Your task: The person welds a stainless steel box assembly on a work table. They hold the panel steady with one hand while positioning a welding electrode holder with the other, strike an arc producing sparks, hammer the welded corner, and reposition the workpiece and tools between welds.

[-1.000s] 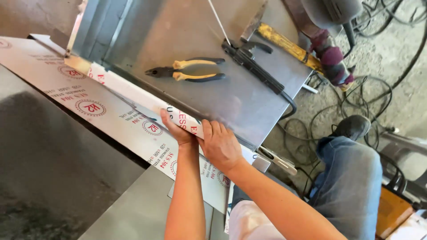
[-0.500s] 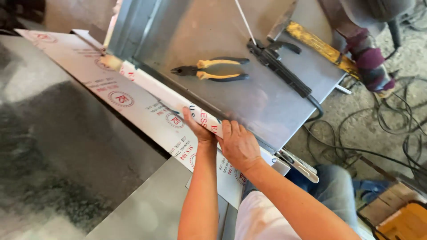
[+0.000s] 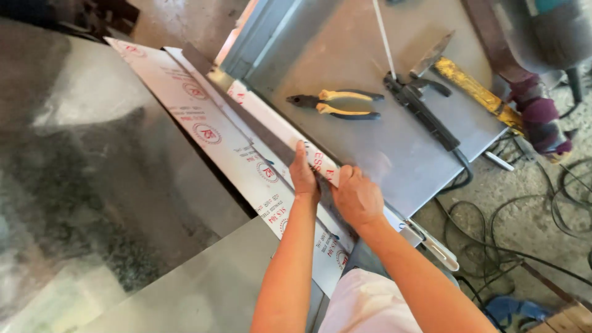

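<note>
Both hands are planted close together, nearly side by side, on a long white film-covered metal strip (image 3: 280, 132) with red round stamps on it, which is laid diagonally along the near edge of the grey steel workbench (image 3: 382, 160). The left hand (image 3: 304, 177) is pressed down flat on the strip, fingers together and pointing up along it, while the right hand (image 3: 356, 196) is curled over the strip's edge just beside it, thumb side toward the left hand; whether the edge is actually being pinched underneath can't be made out, since the fingertips are hidden. A wider white film-covered sheet (image 3: 203, 126) with the same red stamps is seen running right beside and partly under the strip, out toward the top left. Farther up the bench, well apart from the hands, a pair of yellow-handled pliers (image 3: 338, 103) is laid flat, and near it a black tool (image 3: 422, 111) with a thin white rod (image 3: 383, 38) poking up from it. A yellow-handled hammer-like tool (image 3: 472, 86) is set at the bench's right edge. Big dull metal sheets (image 3: 92, 185) are spread across the left side, and black cables (image 3: 530, 228) are tangled on the concrete floor at right.
</note>
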